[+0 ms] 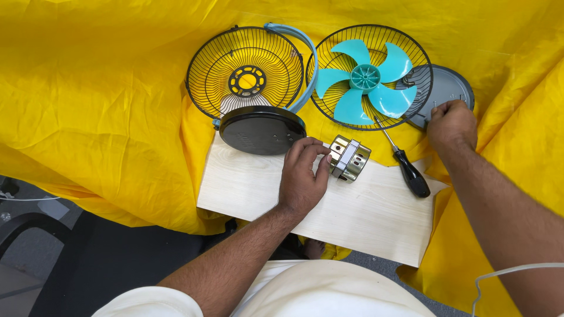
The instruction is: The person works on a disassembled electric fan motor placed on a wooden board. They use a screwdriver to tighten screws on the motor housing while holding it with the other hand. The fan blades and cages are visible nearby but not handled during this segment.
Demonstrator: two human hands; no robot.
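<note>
The left hand (302, 176) lies open on the pale wooden board (364, 217), fingertips touching the brass-coloured motor (349, 157) (no grasp). The right hand (451, 124) curls closed at the grey round cover (446, 88); what it pinches is unclear. Between them lies a black-handled screwdriver (411, 173), beside the teal fan blade (365, 79).

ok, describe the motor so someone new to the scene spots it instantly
Find the pale wooden board lying on the yellow sheet. Near its top edge, the left hand touches the motor. It is a small shiny brass-coloured metal drum with a silver band, unlike the black screwdriver to its right.
</note>
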